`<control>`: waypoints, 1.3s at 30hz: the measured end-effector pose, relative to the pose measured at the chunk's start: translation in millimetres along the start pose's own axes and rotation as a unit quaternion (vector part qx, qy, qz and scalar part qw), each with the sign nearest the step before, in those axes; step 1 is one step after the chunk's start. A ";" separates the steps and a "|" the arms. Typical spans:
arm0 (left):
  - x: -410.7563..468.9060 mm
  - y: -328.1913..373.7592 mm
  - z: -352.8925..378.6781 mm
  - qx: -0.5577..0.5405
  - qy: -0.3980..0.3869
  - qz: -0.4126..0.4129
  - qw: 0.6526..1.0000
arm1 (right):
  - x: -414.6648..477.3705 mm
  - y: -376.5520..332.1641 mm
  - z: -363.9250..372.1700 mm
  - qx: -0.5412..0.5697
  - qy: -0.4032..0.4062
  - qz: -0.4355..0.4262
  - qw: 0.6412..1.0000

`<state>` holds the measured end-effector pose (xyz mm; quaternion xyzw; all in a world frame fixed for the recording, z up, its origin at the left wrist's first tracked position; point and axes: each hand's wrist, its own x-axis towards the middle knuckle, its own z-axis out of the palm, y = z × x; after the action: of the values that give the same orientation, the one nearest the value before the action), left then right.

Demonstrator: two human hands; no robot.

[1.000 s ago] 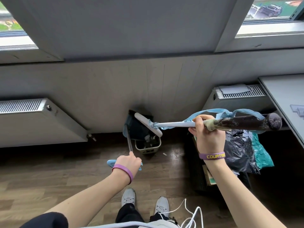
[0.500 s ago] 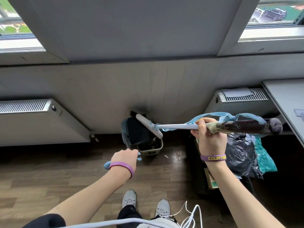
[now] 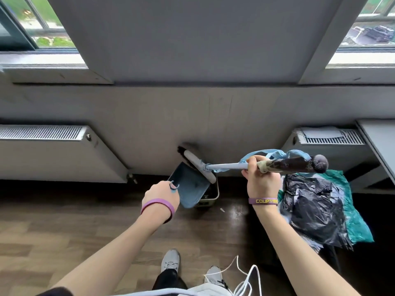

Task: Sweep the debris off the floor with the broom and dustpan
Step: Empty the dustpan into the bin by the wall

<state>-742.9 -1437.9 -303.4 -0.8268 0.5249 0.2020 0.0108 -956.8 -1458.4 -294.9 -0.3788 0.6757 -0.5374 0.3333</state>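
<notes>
My left hand (image 3: 160, 194) grips the handle of a blue dustpan (image 3: 188, 185), which is lifted and tilted over a small beige bin (image 3: 210, 196) by the wall. My right hand (image 3: 261, 180) holds the broom (image 3: 226, 166) by its pale shaft, with the dark taped handle end sticking out to the right. The broom's white head with dark bristles hovers against the far edge of the dustpan, above the bin. A small white scrap (image 3: 222, 210) lies on the wooden floor just right of the bin.
White radiators (image 3: 53, 154) stand along the wall at left and right. A black rubbish bag (image 3: 314, 208) over a teal one sits at the right, under a grey desk edge (image 3: 378, 142). My shoes (image 3: 170, 262) and a white cord (image 3: 245, 278) are at the bottom.
My left hand raised the dustpan from a low, upright position and tipped it over the bin. The broom head moved onto the pan's edge. The view shifted closer to the wall.
</notes>
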 end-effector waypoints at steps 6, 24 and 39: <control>15.8 27.2 19.7 -0.055 -0.028 -0.030 0.998 | -10.8 1.9 -2.9 -0.035 -0.023 -0.053 0.998; 17.3 -13.2 -7.1 -0.079 -0.008 -0.041 0.996 | -38.7 -44.2 -6.5 -0.044 0.004 -0.139 0.989; 10.0 -90.9 -7.0 -0.118 -0.028 -0.042 0.992 | -63.6 -20.1 37.6 -0.050 -0.063 -0.071 0.994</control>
<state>-657.6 -1407.4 -318.0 -0.8376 0.4618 0.2848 -0.0635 -890.3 -1423.5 -280.0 -0.4750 0.6511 -0.4999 0.3170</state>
